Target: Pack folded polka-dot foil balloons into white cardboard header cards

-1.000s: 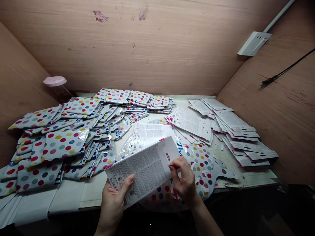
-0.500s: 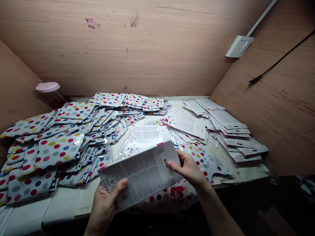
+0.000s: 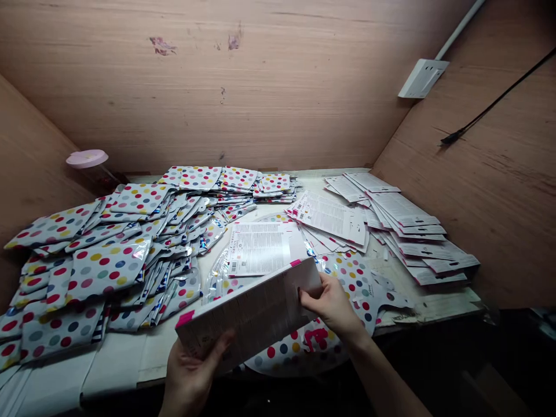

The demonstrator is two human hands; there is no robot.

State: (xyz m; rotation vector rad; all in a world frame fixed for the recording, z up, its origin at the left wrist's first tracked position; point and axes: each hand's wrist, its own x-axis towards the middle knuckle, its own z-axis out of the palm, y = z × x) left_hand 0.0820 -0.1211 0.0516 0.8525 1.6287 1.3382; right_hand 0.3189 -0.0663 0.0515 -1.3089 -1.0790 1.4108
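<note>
Left hand grips the lower edge of a white printed card with pink-marked corners, bottom centre of the frame, card tilted up; right hand is narrowed in a pinch on its right end. Card is held just above a polka-dot foil balloon lying flat on the workbench. Another printed card lies just beyond it, polka-dot foil packs are heaped at left, and printed cards overlap in stacks at right.
</note>
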